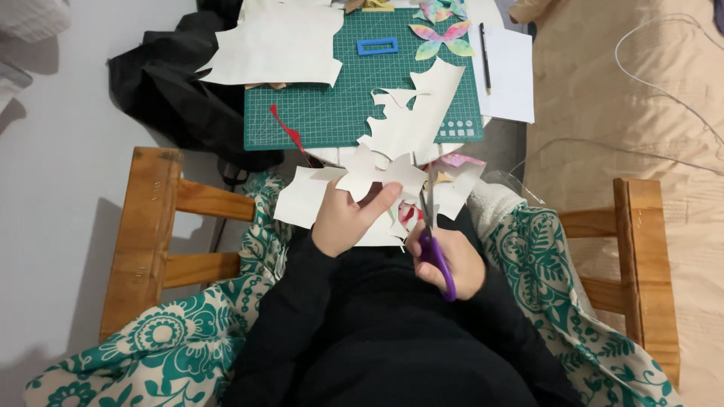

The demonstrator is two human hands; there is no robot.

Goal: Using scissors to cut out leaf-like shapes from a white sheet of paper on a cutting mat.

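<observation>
I am sitting in a wooden-armed chair (151,226) draped with a teal-and-white floral cloth (188,339), cutting paper over my lap. My left hand (348,218) is clamped on a cream sheet of paper (377,175), thumb on top and fingers underneath, holding it up just in front of the near edge of the counter. My right hand (446,260) is closed around the purple-handled scissors (431,234), fingers through the loops, with the blades pointing up and away from me into the lower right edge of that sheet; whether the blades themselves stand apart or together I cannot tell, as the paper hides them. The sheet already has a jagged, leaf-like outline, so I judge I am midway through trimming its contour. The next cut, I think, calls for my left hand to turn the sheet so the line feeds straight into the blades, keeping my thumb away from them. On the counter, the green cutting mat (332,98) carries a bigger cream offcut (275,49) at its far left corner, a blue rectangular frame (377,47) near its far edge, and multicoloured butterfly shapes (443,39) at its far right corner. A pencil (485,56) lies on white paper (509,75) beside the mat's right edge.
</observation>
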